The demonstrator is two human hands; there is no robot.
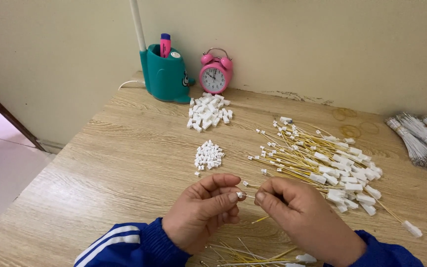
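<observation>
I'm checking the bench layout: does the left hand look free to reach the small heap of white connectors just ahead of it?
Probably yes. The left hand pinches a tiny white connector with the right hand, but only bare tabletop lies between it and the small heap.

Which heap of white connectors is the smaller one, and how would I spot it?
Start at the pink alarm clock by the wall and come toward the hands along the wooden table. Past the loose, larger connector heap lies the smaller connector heap. Its pieces are tinier and packed tighter.
</observation>
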